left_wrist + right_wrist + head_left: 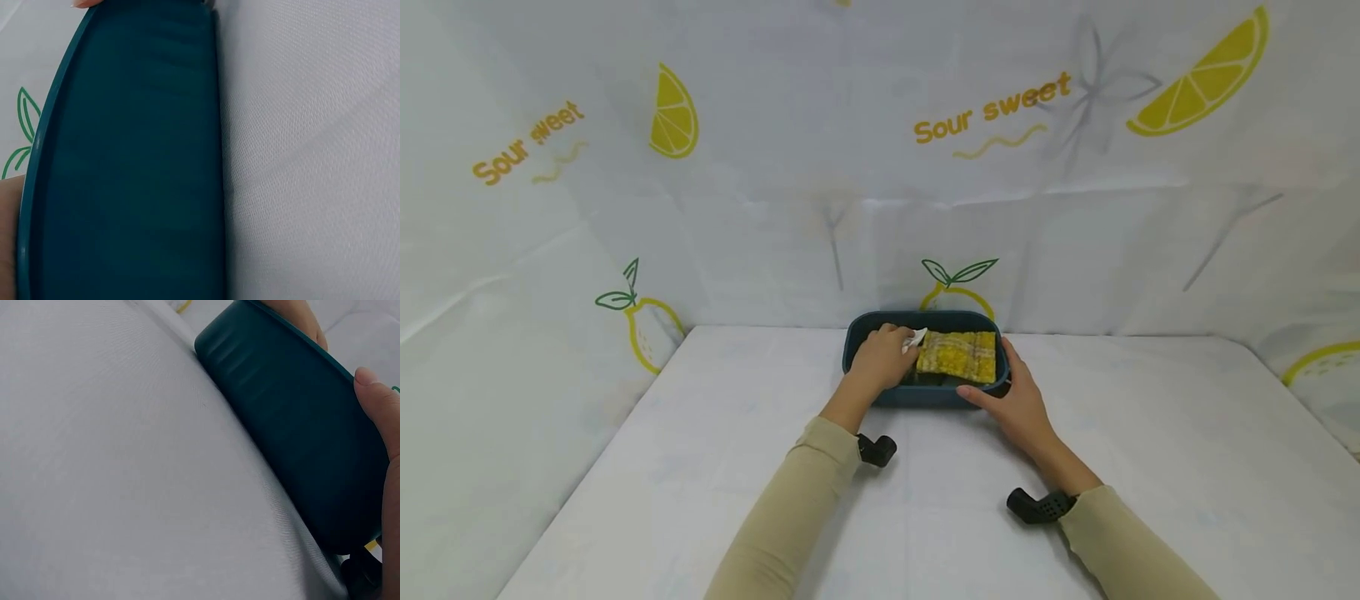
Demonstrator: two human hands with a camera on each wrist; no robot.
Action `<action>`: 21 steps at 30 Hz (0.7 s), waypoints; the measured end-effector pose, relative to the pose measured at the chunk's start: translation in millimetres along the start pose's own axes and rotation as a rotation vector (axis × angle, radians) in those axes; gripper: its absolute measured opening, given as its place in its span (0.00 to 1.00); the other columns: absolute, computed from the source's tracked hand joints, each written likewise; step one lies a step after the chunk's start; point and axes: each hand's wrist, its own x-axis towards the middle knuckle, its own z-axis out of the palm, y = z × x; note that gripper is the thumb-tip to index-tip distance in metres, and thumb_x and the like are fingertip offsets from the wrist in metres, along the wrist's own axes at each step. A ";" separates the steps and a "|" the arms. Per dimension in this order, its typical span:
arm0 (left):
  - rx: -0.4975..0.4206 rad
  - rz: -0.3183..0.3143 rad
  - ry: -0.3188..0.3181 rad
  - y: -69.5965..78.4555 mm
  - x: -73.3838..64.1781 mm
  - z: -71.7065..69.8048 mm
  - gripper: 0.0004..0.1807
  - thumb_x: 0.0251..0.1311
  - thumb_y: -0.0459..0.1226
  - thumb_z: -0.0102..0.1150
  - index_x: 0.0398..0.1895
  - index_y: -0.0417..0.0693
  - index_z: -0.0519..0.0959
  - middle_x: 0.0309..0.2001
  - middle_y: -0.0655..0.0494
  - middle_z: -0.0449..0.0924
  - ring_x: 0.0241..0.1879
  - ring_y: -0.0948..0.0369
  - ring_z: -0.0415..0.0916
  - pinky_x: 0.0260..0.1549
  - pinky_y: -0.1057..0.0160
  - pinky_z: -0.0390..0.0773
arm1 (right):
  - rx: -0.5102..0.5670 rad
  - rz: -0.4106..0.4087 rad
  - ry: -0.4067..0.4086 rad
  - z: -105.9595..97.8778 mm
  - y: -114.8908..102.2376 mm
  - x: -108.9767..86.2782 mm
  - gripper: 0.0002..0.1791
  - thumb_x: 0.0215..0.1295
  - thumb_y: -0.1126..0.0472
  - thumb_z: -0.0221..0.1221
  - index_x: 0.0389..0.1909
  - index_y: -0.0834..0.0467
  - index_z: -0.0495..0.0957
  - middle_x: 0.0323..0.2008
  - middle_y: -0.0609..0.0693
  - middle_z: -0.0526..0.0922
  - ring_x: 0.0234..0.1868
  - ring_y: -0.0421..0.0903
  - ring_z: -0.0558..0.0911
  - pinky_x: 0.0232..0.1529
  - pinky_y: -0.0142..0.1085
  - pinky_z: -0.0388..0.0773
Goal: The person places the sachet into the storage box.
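A dark teal oblong bin [917, 398] stands on the white-covered table against the back sheet. In the head view, my left hand [883, 354] reaches down into its left half. A small white piece [914, 339], perhaps cloth or paper, shows between the thumb and fingers, and my hand seems to pinch it. What lies beneath that hand is hidden. A yellow and grey checked folded cloth [958, 356] fills the bin's right half. My right hand [1018, 400] grips the bin's right end, thumb on the front rim and fingers round the side.
A white sheet printed with lemons [673, 112] hangs right behind the bin and along the left side. The white table cover [910, 517] spreads in front of the bin and to both sides. Black wrist cameras [1037, 506] sit under both forearms.
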 end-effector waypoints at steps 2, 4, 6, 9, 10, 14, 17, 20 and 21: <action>-0.015 0.013 0.018 -0.6 -0.2 -0.7 0.24 0.77 0.51 0.47 0.70 0.58 0.73 0.72 0.49 0.68 0.69 0.48 0.69 0.66 0.49 0.73 | 0.004 -0.001 0.005 0.1 0.0 0.0 0.62 0.61 0.38 0.67 0.83 0.49 0.36 0.81 0.63 0.48 0.80 0.66 0.52 0.74 0.66 0.55; -0.037 0.032 0.043 -1.3 -1.3 -2.8 0.24 0.76 0.51 0.48 0.70 0.56 0.74 0.72 0.48 0.68 0.69 0.48 0.70 0.67 0.48 0.73 | 0.010 -0.005 0.008 0.3 -0.6 0.5 0.62 0.61 0.38 0.67 0.83 0.48 0.36 0.81 0.63 0.48 0.80 0.66 0.52 0.74 0.66 0.55; -0.053 0.048 0.070 -2.5 -3.4 -5.6 0.25 0.76 0.52 0.48 0.69 0.54 0.74 0.72 0.47 0.69 0.69 0.47 0.71 0.68 0.48 0.72 | 0.016 -0.010 0.010 0.8 -0.7 1.4 0.62 0.61 0.39 0.67 0.83 0.48 0.36 0.81 0.63 0.48 0.80 0.65 0.52 0.74 0.66 0.54; -0.076 0.070 0.102 -5.7 -9.1 -11.0 0.26 0.76 0.54 0.47 0.68 0.52 0.75 0.72 0.47 0.69 0.69 0.48 0.70 0.69 0.48 0.71 | 0.019 -0.015 0.011 1.9 -1.2 2.0 0.61 0.60 0.39 0.68 0.83 0.49 0.37 0.81 0.63 0.48 0.80 0.65 0.52 0.74 0.66 0.54; -0.081 0.076 0.111 -7.2 -11.4 -12.8 0.27 0.76 0.55 0.46 0.68 0.52 0.75 0.72 0.47 0.69 0.70 0.48 0.70 0.69 0.48 0.70 | 0.020 -0.013 0.011 2.1 -1.2 1.8 0.61 0.61 0.39 0.68 0.83 0.49 0.37 0.81 0.63 0.48 0.80 0.65 0.52 0.75 0.66 0.54; -0.109 0.102 0.142 -13.5 -21.0 -22.0 0.27 0.76 0.55 0.47 0.68 0.52 0.75 0.71 0.48 0.70 0.70 0.48 0.69 0.68 0.48 0.72 | 0.011 -0.013 0.013 0.9 -1.4 0.3 0.62 0.60 0.39 0.68 0.83 0.49 0.37 0.81 0.62 0.48 0.80 0.65 0.51 0.75 0.66 0.54; -0.148 0.111 0.172 -18.5 -27.6 -29.6 0.26 0.75 0.54 0.49 0.67 0.51 0.76 0.71 0.48 0.70 0.70 0.48 0.69 0.66 0.47 0.73 | 0.007 -0.019 0.015 -2.6 -0.6 -0.7 0.62 0.60 0.39 0.68 0.83 0.49 0.37 0.81 0.61 0.47 0.80 0.65 0.50 0.74 0.67 0.54; -0.185 0.105 0.204 -26.3 -34.6 -37.3 0.25 0.75 0.52 0.51 0.66 0.50 0.76 0.71 0.49 0.70 0.71 0.48 0.67 0.67 0.45 0.72 | 0.006 -0.027 0.012 -4.1 0.2 0.5 0.62 0.60 0.38 0.68 0.83 0.49 0.37 0.82 0.61 0.46 0.81 0.65 0.50 0.74 0.67 0.54; -0.193 0.102 0.212 -29.2 -36.6 -39.3 0.25 0.75 0.52 0.51 0.66 0.50 0.77 0.71 0.49 0.69 0.71 0.48 0.67 0.67 0.45 0.72 | 0.004 -0.027 0.010 -4.5 0.4 0.8 0.62 0.60 0.38 0.68 0.83 0.49 0.37 0.82 0.60 0.46 0.81 0.65 0.50 0.74 0.67 0.54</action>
